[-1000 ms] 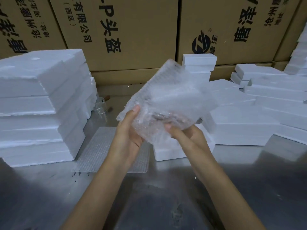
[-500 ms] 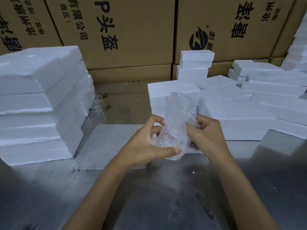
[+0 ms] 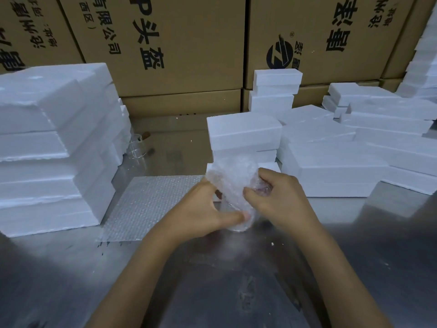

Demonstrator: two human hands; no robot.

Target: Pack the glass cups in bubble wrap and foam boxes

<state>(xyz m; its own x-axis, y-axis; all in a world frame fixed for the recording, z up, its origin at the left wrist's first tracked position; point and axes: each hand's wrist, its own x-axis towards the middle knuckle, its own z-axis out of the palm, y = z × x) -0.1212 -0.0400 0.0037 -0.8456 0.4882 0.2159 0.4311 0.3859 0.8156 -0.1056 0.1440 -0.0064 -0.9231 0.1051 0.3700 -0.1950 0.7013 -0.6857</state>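
From the head camera, both hands are working together just above the steel table [image 3: 236, 280]. The left hand [image 3: 201, 209] is curling round the near side of a bubble-wrapped bundle [image 3: 233, 178], its thumb lying across the lower end of the wrap. The right hand [image 3: 281, 200] is gripping the far right side of the same bundle, its fingers bent and pressing into the plastic. Something clear is showing dimly through the wrap, but whether it is a glass cup cannot be told for sure. The bundle is standing roughly upright between the two hands, in front of a short stack of foam boxes [image 3: 243, 136] at the middle of the table.

A flat sheet of bubble wrap [image 3: 146, 207] is lying on the table just left of the left hand, with its left edge near a tall stack of foam slabs [image 3: 54, 147]. A bare glass cup [image 3: 136, 147] is sitting beside that stack, behind the sheet and well apart from the hands. More foam boxes [image 3: 354, 157] are spreading across the right side of the table, and a small pile of foam boxes [image 3: 275, 88] is rising behind the middle stack. Printed cardboard cartons [image 3: 189, 43] are lining the back. White crumbs are dotting the steel near the right forearm.
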